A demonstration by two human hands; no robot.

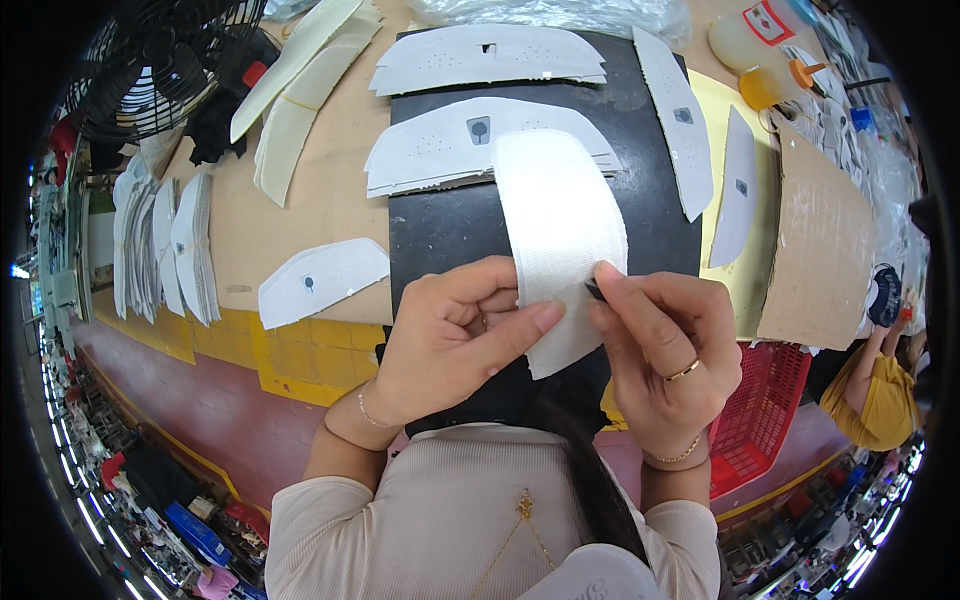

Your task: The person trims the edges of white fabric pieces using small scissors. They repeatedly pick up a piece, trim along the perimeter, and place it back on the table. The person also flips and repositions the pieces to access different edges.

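My left hand (445,335) is closed on a white curved fabric panel (560,215), its thumb lying across the lower left part. The panel is raised above the black mat (450,235). At its right edge my right hand (680,365) pinches a small dark piece (594,290) between thumb and forefinger; the fingers hide most of it. Beyond the held panel, a stack of pale curved panels (425,150) has a dark patch (479,130) on top. A second stack (430,65) lies farther back. To the left rests a similar pale panel (325,280) with a patch.
On the right are two pale panels (668,120) (738,185), a cardboard sheet (815,240) and an orange-tipped bottle (765,88). Bundled panels (195,250) and a black fan (155,65) stand left. A red basket (765,420) and a person in yellow (880,405) are lower right.
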